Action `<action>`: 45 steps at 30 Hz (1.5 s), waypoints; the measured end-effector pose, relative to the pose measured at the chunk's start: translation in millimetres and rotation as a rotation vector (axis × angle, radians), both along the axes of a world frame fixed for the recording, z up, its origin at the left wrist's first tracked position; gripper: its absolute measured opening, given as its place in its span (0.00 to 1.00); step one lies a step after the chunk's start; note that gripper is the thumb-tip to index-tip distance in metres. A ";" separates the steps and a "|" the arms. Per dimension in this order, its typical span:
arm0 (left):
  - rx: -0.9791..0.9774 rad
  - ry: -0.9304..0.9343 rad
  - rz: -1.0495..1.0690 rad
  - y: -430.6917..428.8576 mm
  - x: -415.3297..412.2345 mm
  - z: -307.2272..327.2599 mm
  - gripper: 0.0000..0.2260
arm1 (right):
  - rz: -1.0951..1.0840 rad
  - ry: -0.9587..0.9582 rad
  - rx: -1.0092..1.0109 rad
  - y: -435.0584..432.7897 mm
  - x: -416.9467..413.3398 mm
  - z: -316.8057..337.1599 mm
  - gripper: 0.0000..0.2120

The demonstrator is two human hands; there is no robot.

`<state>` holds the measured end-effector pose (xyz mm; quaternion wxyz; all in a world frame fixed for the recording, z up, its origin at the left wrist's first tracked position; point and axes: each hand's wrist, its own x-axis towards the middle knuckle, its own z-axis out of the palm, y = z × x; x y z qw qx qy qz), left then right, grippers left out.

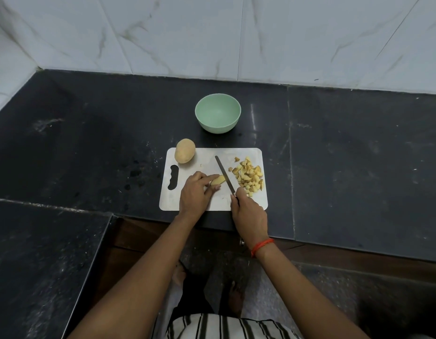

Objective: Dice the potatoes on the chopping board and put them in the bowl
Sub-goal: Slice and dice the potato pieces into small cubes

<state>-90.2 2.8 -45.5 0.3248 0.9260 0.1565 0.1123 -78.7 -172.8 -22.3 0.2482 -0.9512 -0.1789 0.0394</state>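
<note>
A white chopping board (256, 204) lies on the dark counter. My left hand (195, 194) holds a potato piece (218, 180) down on the board's middle. My right hand (248, 211) grips the handle of a knife (223, 172), whose blade points away and to the left, just right of that piece. A heap of diced potato (250, 176) covers the board's right side. One whole potato (185, 150) rests at the board's far left corner. Beyond the board stands a pale green bowl (217, 113) with nothing in it.
The black stone counter (346, 155) runs to a marbled white wall (236, 33) behind. A lower dark slab (41, 253) sits at the near left. The counter's front edge lies just below the board.
</note>
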 end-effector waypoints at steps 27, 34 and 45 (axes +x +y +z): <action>0.076 -0.041 0.100 -12.3 3.2 0.2 0.13 | 0.063 -0.286 -0.252 20.6 15.9 -13.5 0.24; 0.090 -0.040 0.167 -19.8 3.3 -4.4 0.11 | 0.068 -0.280 -0.286 13.6 11.1 -10.9 0.24; 0.041 -0.040 0.188 -21.6 4.2 -5.2 0.10 | 0.063 -0.089 -0.255 -46.7 -42.1 -13.1 0.07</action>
